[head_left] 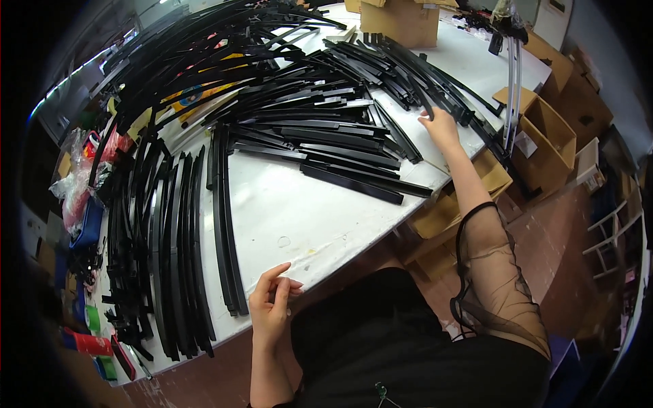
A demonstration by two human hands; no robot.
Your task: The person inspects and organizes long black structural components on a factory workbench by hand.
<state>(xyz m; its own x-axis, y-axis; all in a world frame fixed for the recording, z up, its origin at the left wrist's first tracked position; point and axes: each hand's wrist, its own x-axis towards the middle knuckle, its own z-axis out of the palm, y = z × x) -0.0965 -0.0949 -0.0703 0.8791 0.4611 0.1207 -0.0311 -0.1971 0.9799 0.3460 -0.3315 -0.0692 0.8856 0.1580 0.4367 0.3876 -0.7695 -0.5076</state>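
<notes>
My right hand (443, 130) reaches out over the right side of the table, its thumb and fingers pinched on the near end of a long black strip (423, 99). That strip runs back toward a bundle of similar black strips (389, 68). My left hand (271, 304) is held near the table's front edge with nothing in it, fingers partly bent and apart. Close by it, a pair of long black strips (226, 238) lies lengthwise on the white table (286, 211). Across the middle spreads a loose pile of black strips (340, 146), some overlapping.
More black strips (178, 251) lie along the left side, and a high heap of them (197, 54) rises behind. A cardboard box (400, 24) stands at the back. Open cardboard boxes (544, 129) are beside the right edge. Tape rolls (92, 318) sit at the far left.
</notes>
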